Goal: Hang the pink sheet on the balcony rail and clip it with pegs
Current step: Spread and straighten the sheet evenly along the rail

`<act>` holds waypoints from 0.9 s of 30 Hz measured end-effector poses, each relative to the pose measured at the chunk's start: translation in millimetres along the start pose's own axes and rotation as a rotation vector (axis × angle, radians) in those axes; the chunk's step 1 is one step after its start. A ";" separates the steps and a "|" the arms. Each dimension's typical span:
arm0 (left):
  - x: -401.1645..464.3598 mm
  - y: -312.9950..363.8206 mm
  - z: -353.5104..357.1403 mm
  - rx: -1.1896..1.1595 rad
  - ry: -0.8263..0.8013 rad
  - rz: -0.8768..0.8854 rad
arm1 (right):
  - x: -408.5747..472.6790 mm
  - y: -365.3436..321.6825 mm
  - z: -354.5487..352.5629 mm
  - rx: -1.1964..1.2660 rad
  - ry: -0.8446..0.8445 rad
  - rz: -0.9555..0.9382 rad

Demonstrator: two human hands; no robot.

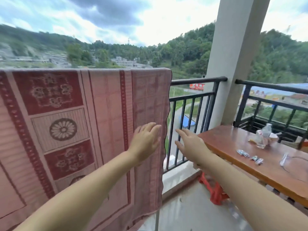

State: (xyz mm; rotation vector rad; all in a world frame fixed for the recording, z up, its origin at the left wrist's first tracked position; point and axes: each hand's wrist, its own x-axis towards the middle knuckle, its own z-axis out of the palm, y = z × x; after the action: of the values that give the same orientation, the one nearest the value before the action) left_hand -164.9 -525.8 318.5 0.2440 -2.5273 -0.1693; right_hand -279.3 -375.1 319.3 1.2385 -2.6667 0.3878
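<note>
Pink sheet (83,122) draped over the balcony rail (198,80).
Left hand (146,140) lies flat near its right edge, fingers (152,126) spread; right hand (190,144) hovers just beside, open, holding nothing.

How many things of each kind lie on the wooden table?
Clear plastic bottle: 1
Small blue-and-white wrapped packets: 3
Clear plastic wrapper: 1
Blurred pale items by the bottle: count unclear
Total on the brown wooden table: at least 5
</note>
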 end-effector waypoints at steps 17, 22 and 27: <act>264.7 -22.4 68.9 0.444 0.703 -0.238 | 339.1 61.4 -32.0 1.451 -0.554 -0.404; 274.9 -15.2 74.4 0.489 0.828 -0.295 | 367.5 52.7 -2.9 1.611 -0.931 -0.656; 281.2 -4.2 80.9 0.501 0.955 -0.353 | 387.7 53.3 23.8 1.534 -1.224 -0.912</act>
State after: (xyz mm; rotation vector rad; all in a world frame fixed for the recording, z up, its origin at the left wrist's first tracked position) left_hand -438.3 -584.0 405.2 0.7613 -1.5189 0.3736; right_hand -568.9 -629.3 391.1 3.6910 -1.2972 2.1699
